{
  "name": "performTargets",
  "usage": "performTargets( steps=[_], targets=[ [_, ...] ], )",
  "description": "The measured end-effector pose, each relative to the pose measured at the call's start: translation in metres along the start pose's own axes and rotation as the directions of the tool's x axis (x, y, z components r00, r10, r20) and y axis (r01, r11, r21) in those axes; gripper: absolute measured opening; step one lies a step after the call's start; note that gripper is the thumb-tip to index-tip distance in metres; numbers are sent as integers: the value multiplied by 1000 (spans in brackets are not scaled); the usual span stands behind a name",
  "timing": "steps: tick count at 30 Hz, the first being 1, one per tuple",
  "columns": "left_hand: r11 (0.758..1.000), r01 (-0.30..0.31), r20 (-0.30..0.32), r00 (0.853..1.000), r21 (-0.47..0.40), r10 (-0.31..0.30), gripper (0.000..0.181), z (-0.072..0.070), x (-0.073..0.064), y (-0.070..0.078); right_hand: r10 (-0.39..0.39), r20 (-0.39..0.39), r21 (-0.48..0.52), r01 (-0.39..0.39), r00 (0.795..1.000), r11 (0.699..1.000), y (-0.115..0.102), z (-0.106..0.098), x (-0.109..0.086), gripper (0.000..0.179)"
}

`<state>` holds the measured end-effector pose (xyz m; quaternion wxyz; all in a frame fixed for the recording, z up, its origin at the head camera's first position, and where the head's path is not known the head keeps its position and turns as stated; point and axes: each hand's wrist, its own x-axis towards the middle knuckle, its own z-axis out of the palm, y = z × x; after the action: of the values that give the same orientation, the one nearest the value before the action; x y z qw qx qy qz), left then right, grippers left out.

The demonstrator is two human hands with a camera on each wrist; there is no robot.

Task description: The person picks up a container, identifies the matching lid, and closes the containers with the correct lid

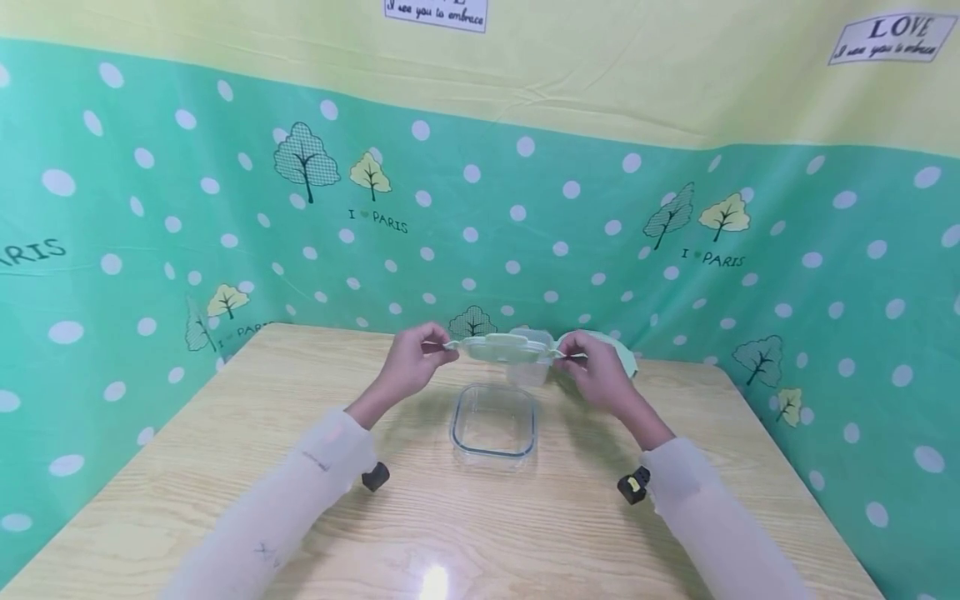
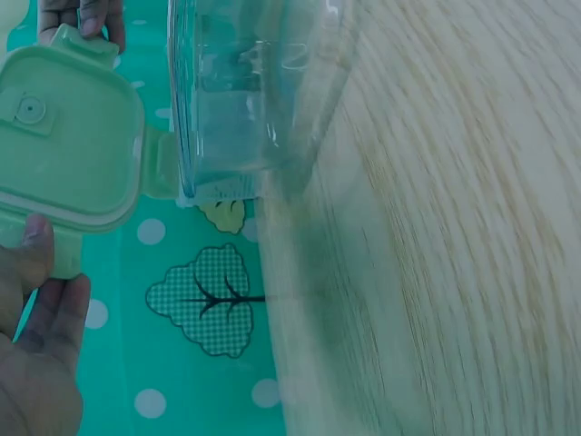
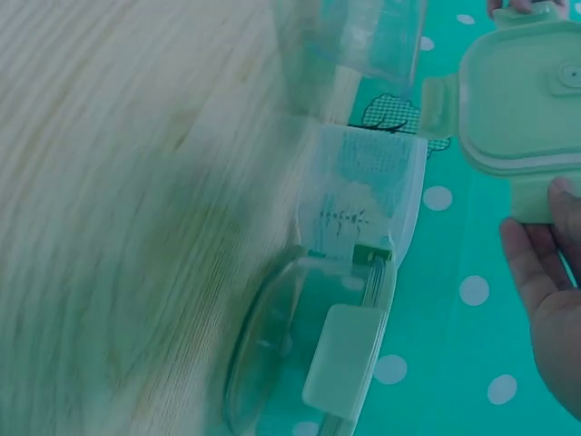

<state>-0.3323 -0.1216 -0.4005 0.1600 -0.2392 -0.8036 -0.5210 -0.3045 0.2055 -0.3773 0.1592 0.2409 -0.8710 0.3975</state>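
Observation:
A light green snap-on lid is held up between my two hands, apart from the square glass food container on the table. My left hand pinches one side flap of the lid between thumb and fingers. On the opposite flap, my right hand does the same. The left wrist view shows the lid's face with a small round valve, and the clear container wall beside it. In the right wrist view, thumb and fingers grip the lid's flap.
Behind the lid stands a translucent plastic box. Next to it is a glass container with a green lid, toward the back right of the wooden table. A polka-dot cloth hangs behind the table.

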Motion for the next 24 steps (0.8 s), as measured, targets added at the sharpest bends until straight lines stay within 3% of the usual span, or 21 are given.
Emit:
performTargets(
  steps=[5, 9, 13, 17, 20, 24],
  targets=[
    [984, -170, 68, 984, 51, 167, 19, -6, -7, 1, -149, 56, -16, 150, 987, 989, 0, -4, -9, 19],
    [955, -281, 130, 955, 99, 268, 23, -10, -12, 2, -288, 107, -91, 297, 952, 950, 2, -7, -16, 26],
    [897, -409, 202, 905, 166, 375, 27, -13, -17, 2, -442, 155, -211, 467, 883, 859, 6, -8, -23, 29],
    [838, -506, 270, 852, 202, 449, 30, -15, -20, 1, -524, 205, -295, 562, 827, 772, 6, -7, -29, 26],
    [804, -549, 307, 824, 229, 476, 31, -16, -23, 1, -534, 249, -340, 589, 808, 733, 5, -5, -32, 24],
    [751, -605, 347, 786, 265, 511, 28, -17, -27, 0, -520, 302, -346, 600, 799, 721, 2, -4, -37, 25]
  ],
)
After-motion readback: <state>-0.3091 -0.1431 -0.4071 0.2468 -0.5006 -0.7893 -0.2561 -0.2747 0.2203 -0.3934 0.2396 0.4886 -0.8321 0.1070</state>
